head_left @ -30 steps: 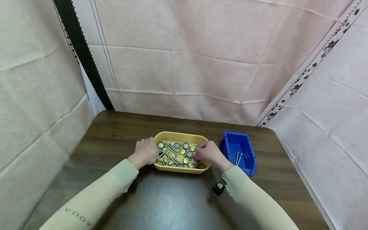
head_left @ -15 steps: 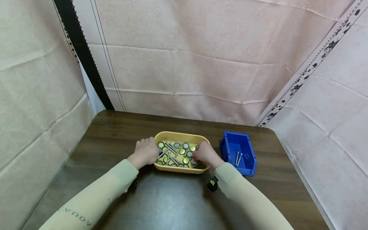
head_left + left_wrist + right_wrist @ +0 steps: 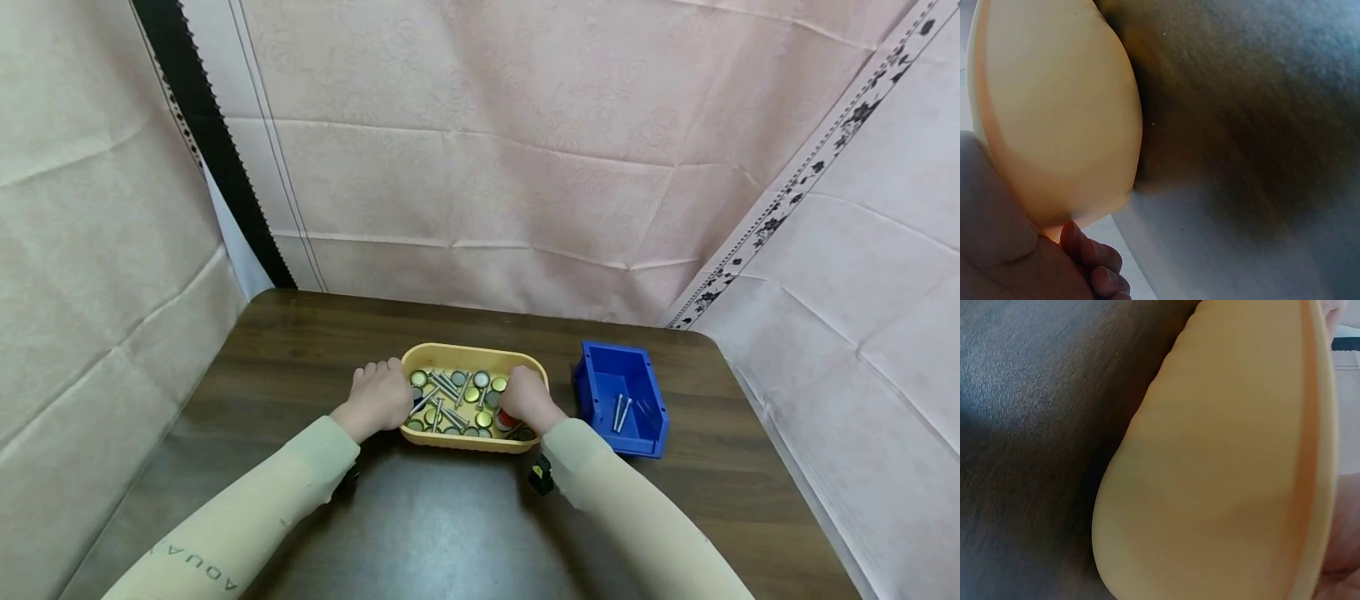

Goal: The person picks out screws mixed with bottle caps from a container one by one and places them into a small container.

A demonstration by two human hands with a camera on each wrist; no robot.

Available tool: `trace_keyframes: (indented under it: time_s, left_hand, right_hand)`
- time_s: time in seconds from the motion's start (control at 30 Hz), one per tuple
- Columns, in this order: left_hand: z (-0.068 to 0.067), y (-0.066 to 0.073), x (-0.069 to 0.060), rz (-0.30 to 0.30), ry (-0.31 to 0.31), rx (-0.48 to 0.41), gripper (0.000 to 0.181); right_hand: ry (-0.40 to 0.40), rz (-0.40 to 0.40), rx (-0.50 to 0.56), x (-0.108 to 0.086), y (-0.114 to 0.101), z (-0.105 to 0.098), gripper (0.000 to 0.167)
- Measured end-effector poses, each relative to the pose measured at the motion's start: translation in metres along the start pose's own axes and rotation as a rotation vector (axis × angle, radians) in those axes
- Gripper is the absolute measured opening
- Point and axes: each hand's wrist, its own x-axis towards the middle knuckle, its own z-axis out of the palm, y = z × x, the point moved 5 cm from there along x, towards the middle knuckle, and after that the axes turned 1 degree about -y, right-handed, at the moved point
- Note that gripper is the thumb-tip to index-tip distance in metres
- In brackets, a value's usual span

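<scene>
Clock directions are taken from the middle of the yellow plastic tray (image 3: pixel 471 444), twelve being the far edge of the wood-grain table (image 3: pixel 420 517). The tray stands on the table, its long axis running close to nine-to-three, the three o'clock end lying very slightly nearer the person. Left hand (image 3: pixel 378 396): at nine, fingers curled at the tray's end, gripping it. Right hand (image 3: pixel 527 394): at three, reaching down inside the rim beside a red round piece (image 3: pixel 507 420); its fingertips are hidden, so neither their opening nor any piece held can be confirmed. Step in hand, as judged: picking among mixed pieces while the left hand steadies the tray. The next move appears to call for a narrow pinch on one piece, lifted free without dragging its neighbours. Contents: metal screws (image 3: pixel 442 383) lying among round caps (image 3: pixel 483 419). The screws share no common heading; some lie ten-to-four, others nearer one-to-seven. Beyond the right hand, at three, stands a blue plastic bin (image 3: pixel 618 367), long axis roughly twelve-to-six, its near end veering toward five. Two screws (image 3: pixel 618 414) lie inside it side by side, close to twelve-to-six; which ends carry the heads cannot be told.
</scene>
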Motion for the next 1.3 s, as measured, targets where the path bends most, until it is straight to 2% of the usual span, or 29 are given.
trace_keyframes:
  time_s: [0.2,0.37,0.57,0.8,0.87,1.0,1.07,1.17,1.3]
  left_hand:
    - [0.000,-0.001,0.000,-0.001,0.002,0.002,0.034]
    - [0.000,-0.001,0.000,0.001,0.004,0.000,0.034]
    - [-0.001,0.000,-0.001,0.008,0.015,-0.003,0.032]
    - [-0.001,0.000,-0.002,0.009,0.011,-0.006,0.033]
    - [-0.001,0.000,-0.002,0.012,0.010,-0.008,0.032]
    - [-0.001,0.000,-0.003,0.015,0.012,-0.014,0.030]
    - [-0.001,0.000,-0.003,0.016,0.013,-0.014,0.031]
    - [-0.001,0.000,-0.003,0.016,0.013,-0.009,0.032]
    - [-0.001,0.000,-0.003,0.019,0.014,-0.007,0.033]
  right_hand:
    - [0.000,-0.005,-0.034,-0.002,-0.007,0.001,0.034]
    - [-0.023,0.006,-0.016,-0.004,-0.009,0.005,0.027]
    - [-0.007,-0.024,-0.063,-0.007,-0.013,0.006,0.028]
    - [0.017,-0.010,-0.031,-0.007,-0.011,0.006,0.013]
    - [0.025,-0.014,-0.018,-0.007,-0.010,0.005,0.017]
    - [0.038,-0.039,0.018,-0.006,-0.008,-0.001,0.038]
    - [0.041,-0.046,0.059,-0.007,-0.007,-0.005,0.047]
    - [0.038,-0.061,0.179,-0.007,-0.004,-0.012,0.048]
    - [0.015,-0.085,0.401,-0.010,0.002,-0.017,0.017]
